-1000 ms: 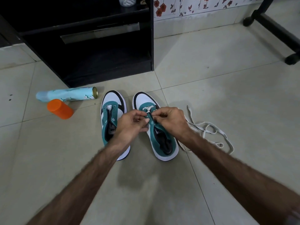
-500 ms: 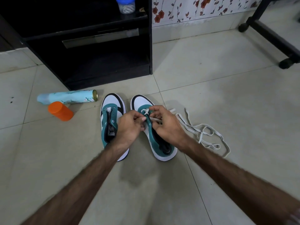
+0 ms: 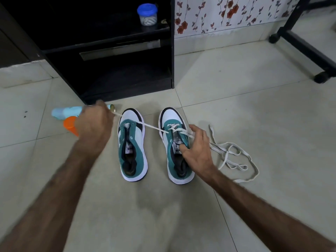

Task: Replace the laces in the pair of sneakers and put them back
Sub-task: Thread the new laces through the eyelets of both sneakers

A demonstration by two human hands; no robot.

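Observation:
Two white-and-teal sneakers stand side by side on the tiled floor, toes pointing away from me. The left sneaker has no lace in it. The right sneaker has a white lace crossed through its lowest eyelets. My left hand is closed on one end of that lace and holds it taut, out to the left over the left sneaker. My right hand rests on the right sneaker's outer side, thumb on the tongue. The lace's other length lies in loose loops on the floor to the right.
A pale blue spray can lies on the floor behind my left hand, beside an orange cap. A black cabinet stands beyond the shoes, with a blue-lidded jar on its shelf. A black wheeled frame is at far right.
Both hands were together at the right sneaker's eyelets. My left hand has since drawn the lace end out to the left until taut; my right hand has shifted to the shoe's side.

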